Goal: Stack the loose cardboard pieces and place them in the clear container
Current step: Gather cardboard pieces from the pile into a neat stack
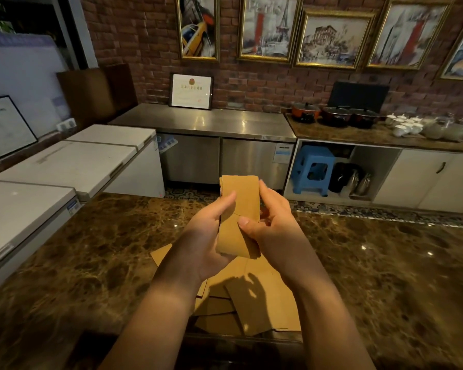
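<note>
I have both hands raised above the dark brown marbled stone surface (96, 263), and between them I hold a small stack of tan rectangular cardboard strips (240, 209), standing nearly upright with the long side pointing away from me. My left hand (206, 236) grips the stack along its left edge, thumb laid across the front face and the fingers (220, 188) wrapped behind, where only their tips show past the edge. My right hand (271, 225) closes on the right edge, thumb pressed on the front near the middle and the other fingers curled round the back. At the top left corner of the stack I can see several layered edges, so it is more than one piece; how many I cannot tell.

Below my wrists, flat on the surface, lies a loose heap of larger tan cardboard sheets (254, 297), overlapping at different angles, with the shadow of my hands falling across them. The stack I hold is lifted clear of that heap.

Beyond the surface there is a stainless steel counter (206, 124) against a red brick wall (134, 33), white chest freezers (64, 161) to the left, and a blue plastic stool (312, 169) tucked in an open cabinet on the right. I do not see the clear container anywhere in my view.
</note>
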A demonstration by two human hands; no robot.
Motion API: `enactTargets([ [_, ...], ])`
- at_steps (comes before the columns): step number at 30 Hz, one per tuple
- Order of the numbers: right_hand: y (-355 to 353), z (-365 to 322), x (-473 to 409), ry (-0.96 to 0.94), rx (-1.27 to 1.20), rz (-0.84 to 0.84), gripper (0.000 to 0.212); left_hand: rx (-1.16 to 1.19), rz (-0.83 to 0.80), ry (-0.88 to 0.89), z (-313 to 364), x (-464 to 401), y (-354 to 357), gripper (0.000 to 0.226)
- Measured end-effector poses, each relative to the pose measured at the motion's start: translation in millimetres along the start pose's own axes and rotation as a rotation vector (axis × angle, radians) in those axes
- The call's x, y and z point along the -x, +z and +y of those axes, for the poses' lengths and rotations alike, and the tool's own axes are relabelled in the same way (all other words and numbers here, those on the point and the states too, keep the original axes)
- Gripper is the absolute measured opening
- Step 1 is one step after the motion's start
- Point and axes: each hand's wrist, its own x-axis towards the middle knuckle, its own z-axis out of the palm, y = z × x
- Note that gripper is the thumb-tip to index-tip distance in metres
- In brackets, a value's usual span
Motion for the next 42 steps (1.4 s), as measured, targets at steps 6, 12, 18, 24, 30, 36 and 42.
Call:
enactTargets([
  [6, -8, 9, -7, -0.043, -0.095, -0.070, 0.046, 0.024, -0.197, -0.110, -8, -2, -13, 0.036],
  [12, -9, 36, -19, 0.092, -0.125, -0.111, 0.058, 0.163, -0.182, -0.046, -20, -12, -29, 0.047],
  [18, -28, 104, -27, 0.494, 0.360, -0.051, 0.028, 0.216, 0.105, 0.018, -33, -19, -84, 0.033],
  [24, 17, 145, -12, 0.761, 0.754, -0.257, 0.084, 0.202, 0.229, 0.003, -58, -29, -96, 0.036],
  [30, 34, 150, -10, 0.821, 0.915, -0.178, 0.107, 0.238, 0.235, -0.033, -69, -33, -92, 0.036],
  [36, 17, 145, -17, 0.690, 0.600, -0.112, 0.058, 0.234, 0.234, -0.028, -64, -33, -89, 0.036],
  [42, -22, 103, -23, 0.515, -0.120, 0.028, 0.030, 0.189, 0.209, 0.039, -48, -27, -80, 0.035],
])
